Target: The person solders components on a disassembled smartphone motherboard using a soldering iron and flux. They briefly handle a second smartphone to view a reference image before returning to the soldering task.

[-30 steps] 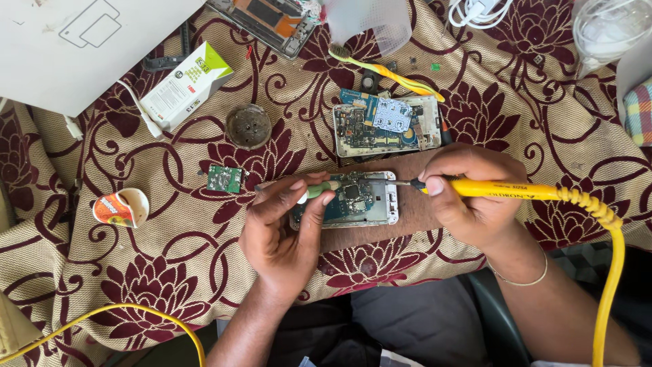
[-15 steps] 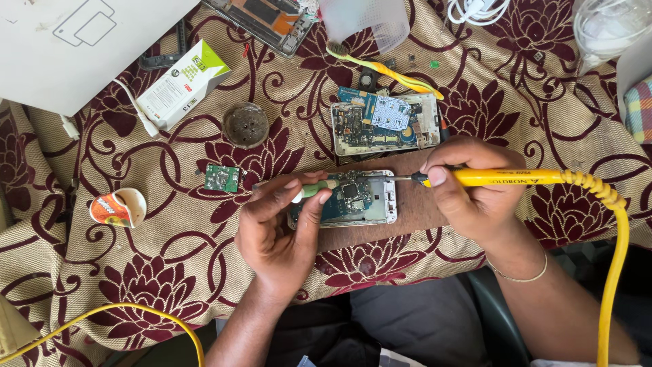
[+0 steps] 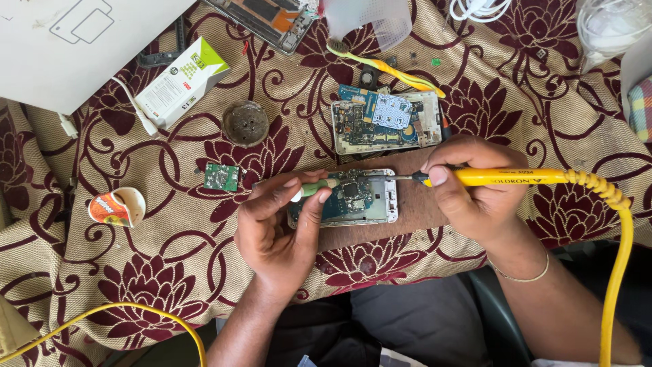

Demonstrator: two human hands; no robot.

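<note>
A small round tin (image 3: 245,123) sits open on the patterned cloth (image 3: 170,272) that covers the worktop; its inside looks dark and crusted, and what it holds cannot be told. Left of it a little paper cup (image 3: 117,207) lies tipped on its side, mouth toward the right, apparently with nothing in it. A green-and-white carton (image 3: 182,81) lies closed near the white box (image 3: 68,41) at the upper left corner.

The opened phone (image 3: 353,198) rests face-down on a bare brown board (image 3: 407,211) near the worktop's front edge, its circuitry exposed. The left hand (image 3: 278,231) is closed around a thin green-handled tool (image 3: 316,188), whose tip lies over the phone's upper left part. The right hand (image 3: 475,187) grips a yellow soldering iron (image 3: 509,177), its metal tip touching the phone's upper right edge. The iron's yellow cord (image 3: 621,258) curves down past the right wrist and off the front edge.

Just above the phone lies a second phone board (image 3: 387,122) with a pale shield, and a small green circuit board (image 3: 222,177) lies to the left. Open cloth lies to the left of the left hand, between the cup and the front edge.
</note>
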